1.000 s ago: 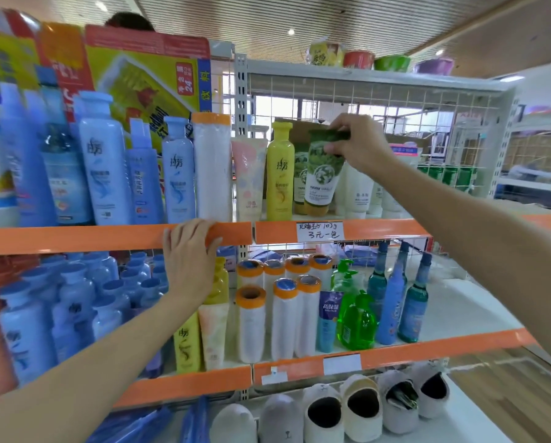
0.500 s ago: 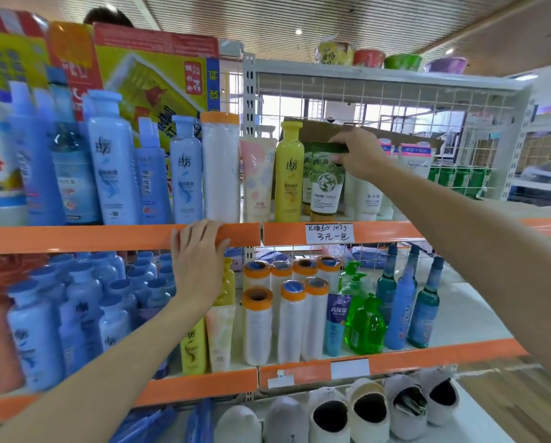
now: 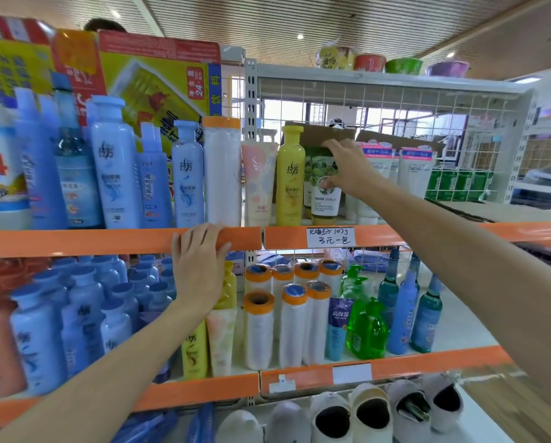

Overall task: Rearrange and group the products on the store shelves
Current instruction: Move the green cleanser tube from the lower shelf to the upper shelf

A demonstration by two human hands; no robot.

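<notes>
On the upper shelf a green "warm vanilla" tube [image 3: 326, 199] stands upright just right of a yellow bottle [image 3: 290, 177]. My right hand [image 3: 347, 167] grips the tube's top, fingers over the cap end and thumb on its front. A second green tube stands close behind it. White facial-cleanser tubes [image 3: 414, 174] stand to the right. My left hand [image 3: 197, 270] rests flat on the orange shelf edge [image 3: 76, 243], fingers laid over the rim and holding nothing. A pink tube [image 3: 259, 180] and a white roll [image 3: 222, 174] stand left of the yellow bottle.
Blue shampoo bottles [image 3: 114, 167] fill the upper shelf's left side under a yellow carton [image 3: 159, 81]. The lower shelf holds orange-capped rolls [image 3: 291, 327], green soap bottles [image 3: 368, 327] and slim blue bottles [image 3: 402, 311]. Slippers [image 3: 373, 414] lie on the bottom shelf. A wire grid backs the shelf.
My right hand has lowered the green tube from a raised, tilted pose until it stands on the shelf beside the yellow bottle. My left hand has stayed on the shelf edge.
</notes>
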